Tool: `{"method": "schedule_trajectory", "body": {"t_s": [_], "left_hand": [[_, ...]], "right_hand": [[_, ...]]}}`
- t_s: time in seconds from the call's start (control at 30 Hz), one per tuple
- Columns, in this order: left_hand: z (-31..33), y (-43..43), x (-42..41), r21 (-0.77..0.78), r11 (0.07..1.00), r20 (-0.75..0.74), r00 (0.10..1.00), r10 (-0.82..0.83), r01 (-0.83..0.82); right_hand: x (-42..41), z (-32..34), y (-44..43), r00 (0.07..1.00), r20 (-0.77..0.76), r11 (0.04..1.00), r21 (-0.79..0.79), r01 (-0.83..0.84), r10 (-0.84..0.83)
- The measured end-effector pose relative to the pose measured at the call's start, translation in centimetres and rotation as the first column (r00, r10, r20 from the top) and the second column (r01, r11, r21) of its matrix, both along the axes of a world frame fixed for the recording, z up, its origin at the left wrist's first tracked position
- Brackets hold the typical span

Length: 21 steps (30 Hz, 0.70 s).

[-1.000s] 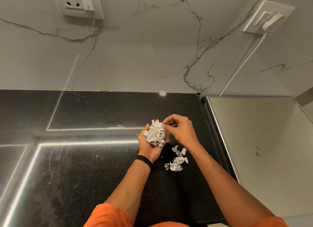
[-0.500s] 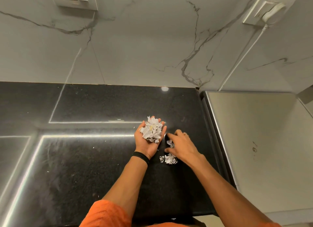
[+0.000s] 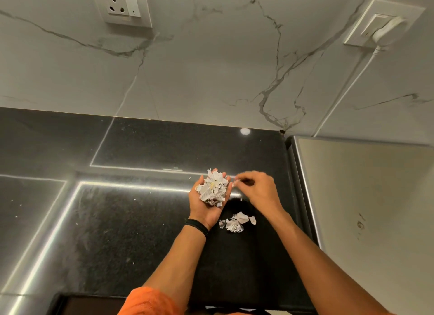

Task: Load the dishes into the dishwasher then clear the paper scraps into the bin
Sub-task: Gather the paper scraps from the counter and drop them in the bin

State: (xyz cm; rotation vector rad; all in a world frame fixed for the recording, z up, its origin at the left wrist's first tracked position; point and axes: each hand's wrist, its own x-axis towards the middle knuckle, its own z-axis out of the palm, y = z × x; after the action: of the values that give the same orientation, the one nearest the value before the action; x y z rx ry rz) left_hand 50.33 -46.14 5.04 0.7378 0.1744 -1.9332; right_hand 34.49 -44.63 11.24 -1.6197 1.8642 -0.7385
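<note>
A polished black stone counter [image 3: 141,220] runs below a pale marble-veined wall [image 3: 211,68], with bright strips of light reflected across the stone and a brushed steel surface [image 3: 364,209] butting against its right edge. Two socket plates sit on the wall: one at upper left [image 3: 122,5], bare, and one at upper right [image 3: 382,24] with a white plug and cable in it. The left hand [image 3: 206,204] is held palm up and cupped wide, carrying one heaped pile of paper scraps [image 3: 214,188] (a black band circles that wrist). Just right of the pile, the right hand [image 3: 257,189] has its fingertips [image 3: 237,182] pinched together on what looks like a single small white scrap, blurred and hard to make out. Below and between the two hands, a second, smaller cluster of loose scraps [image 3: 237,222] lies on the counter, roughly half a dozen pieces. A few tiny white flecks dot the stone to the left of the cupped hand.
</note>
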Motion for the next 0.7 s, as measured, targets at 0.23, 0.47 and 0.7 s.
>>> {"method": "schedule_trajectory", "body": {"t_s": [0.23, 0.47, 0.7], "left_hand": [[1.1, 0.3, -1.6, -0.030, 0.999, 0.013, 1.000, -0.016, 0.017], [1.6, 0.5, -1.9, -0.053, 0.999, 0.011, 1.000, -0.006, 0.007], [1.7, 0.8, -1.6, -0.036, 0.997, -0.049, 0.997, 0.064, -0.066]], "right_hand": [[1.1, 3.3, -1.8, 0.983, 0.128, 0.991, -0.064, -0.121, 0.128], [1.9, 2.8, -1.2, 0.971, 0.106, 0.976, -0.010, -0.215, 0.215], [0.0, 2.7, -1.4, 0.980, 0.135, 0.986, -0.095, -0.134, 0.146]]}}
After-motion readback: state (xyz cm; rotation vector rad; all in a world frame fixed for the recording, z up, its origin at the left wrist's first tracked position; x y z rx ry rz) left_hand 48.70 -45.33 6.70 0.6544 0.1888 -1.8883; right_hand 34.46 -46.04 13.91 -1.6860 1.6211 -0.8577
